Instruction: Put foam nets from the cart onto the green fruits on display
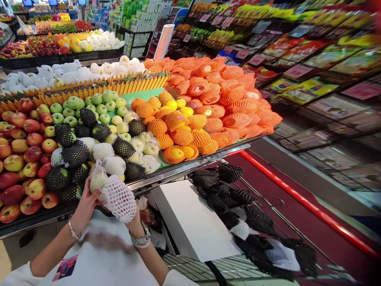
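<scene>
My left hand, with a thin bracelet at the wrist, is closed around a pale green fruit in a clear plastic bag. My right hand, wearing a watch, holds a white foam net sleeve beside that fruit; the sleeve hides most of the fingers. The two things touch or overlap, and I cannot tell whether the fruit is partly inside the sleeve. Just beyond them lie fruits in black foam nets and white foam nets. Red apples are piled to the left, green apples behind.
Orange-netted fruits and larger red-orange netted ones fill the stand's right side. Its metal edge runs before me. At right a cart holds a white box and loose black nets. Packaged-goods shelves stand beyond.
</scene>
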`<act>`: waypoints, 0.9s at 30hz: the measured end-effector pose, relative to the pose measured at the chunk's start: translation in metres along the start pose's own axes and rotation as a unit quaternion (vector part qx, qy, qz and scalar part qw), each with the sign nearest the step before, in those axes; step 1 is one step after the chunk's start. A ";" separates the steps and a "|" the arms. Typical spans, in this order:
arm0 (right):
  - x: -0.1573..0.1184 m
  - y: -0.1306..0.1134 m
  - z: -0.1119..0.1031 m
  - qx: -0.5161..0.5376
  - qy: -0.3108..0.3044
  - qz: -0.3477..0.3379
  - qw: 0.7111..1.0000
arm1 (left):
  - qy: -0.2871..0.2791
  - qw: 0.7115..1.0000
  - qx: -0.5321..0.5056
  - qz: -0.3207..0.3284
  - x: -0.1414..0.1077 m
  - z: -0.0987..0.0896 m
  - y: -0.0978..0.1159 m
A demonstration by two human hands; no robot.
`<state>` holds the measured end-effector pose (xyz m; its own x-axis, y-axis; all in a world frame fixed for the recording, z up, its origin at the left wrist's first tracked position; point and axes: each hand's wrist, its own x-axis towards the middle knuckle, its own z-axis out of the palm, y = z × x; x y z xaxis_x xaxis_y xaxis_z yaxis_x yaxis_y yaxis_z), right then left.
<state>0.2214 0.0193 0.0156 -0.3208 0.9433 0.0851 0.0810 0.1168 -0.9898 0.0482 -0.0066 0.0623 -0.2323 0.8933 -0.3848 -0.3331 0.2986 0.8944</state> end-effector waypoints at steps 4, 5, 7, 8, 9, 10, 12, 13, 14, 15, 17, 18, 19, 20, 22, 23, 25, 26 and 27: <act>0.016 -0.021 -0.006 -0.025 -0.108 -0.072 0.991 | 0.015 0.992 0.072 0.107 0.003 -0.004 0.004; 0.020 -0.027 -0.006 -0.031 -0.132 -0.084 0.987 | 0.014 0.985 0.100 0.139 0.004 -0.006 0.005; 0.025 -0.035 -0.005 -0.046 -0.164 -0.110 0.979 | -0.006 0.975 0.151 0.165 0.004 -0.011 0.005; 0.027 -0.037 -0.004 -0.059 -0.179 -0.132 0.973 | -0.022 0.973 0.169 0.158 0.004 -0.014 0.005; 0.028 -0.039 -0.003 -0.075 -0.192 -0.160 0.965 | -0.040 0.972 0.183 0.145 0.004 -0.017 0.005; 0.029 -0.039 -0.002 -0.092 -0.201 -0.189 0.957 | -0.054 0.971 0.194 0.129 0.003 -0.019 0.004; 0.029 -0.038 0.001 -0.125 -0.208 -0.230 0.943 | -0.073 0.968 0.215 0.104 0.001 -0.023 0.004; 0.029 -0.037 0.002 -0.139 -0.209 -0.242 0.937 | -0.076 0.966 0.226 0.096 0.000 -0.024 0.004; 0.029 -0.036 0.003 -0.153 -0.212 -0.251 0.932 | -0.082 0.964 0.236 0.091 0.000 -0.024 0.005; 0.029 -0.035 0.004 -0.166 -0.216 -0.262 0.926 | -0.088 0.962 0.244 0.088 0.000 -0.024 0.006; 0.029 -0.033 0.006 -0.187 -0.219 -0.285 0.914 | -0.104 0.959 0.248 0.091 0.002 -0.023 0.009; 0.028 -0.033 0.006 -0.194 -0.221 -0.294 0.909 | -0.109 0.958 0.245 0.097 0.002 -0.022 0.009; 0.028 -0.033 0.007 -0.199 -0.223 -0.298 0.906 | -0.112 0.959 0.237 0.105 0.004 -0.021 0.010; 0.028 -0.033 0.007 -0.200 -0.227 -0.298 0.905 | -0.113 0.962 0.224 0.110 0.005 -0.021 0.009; 0.027 -0.034 0.008 -0.194 -0.238 -0.290 0.906 | -0.112 0.970 0.189 0.104 0.007 -0.021 0.005; 0.027 -0.034 0.008 -0.188 -0.244 -0.284 0.908 | -0.108 0.975 0.170 0.093 0.009 -0.023 0.002; 0.027 -0.033 0.009 -0.181 -0.244 -0.267 0.915 | -0.095 0.983 0.143 0.062 0.011 -0.027 -0.005; 0.027 -0.032 0.009 -0.180 -0.240 -0.258 0.918 | -0.087 0.986 0.138 0.044 0.012 -0.030 -0.009; 0.028 -0.031 0.009 -0.181 -0.233 -0.250 0.922 | -0.079 0.987 0.138 0.029 0.013 -0.032 -0.012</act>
<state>0.2013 0.0393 0.0471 -0.7674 0.5174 0.3787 0.0951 0.6760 -0.7307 0.0197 -0.0093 0.0390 -0.0919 0.9463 -0.3101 -0.0570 0.3059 0.9504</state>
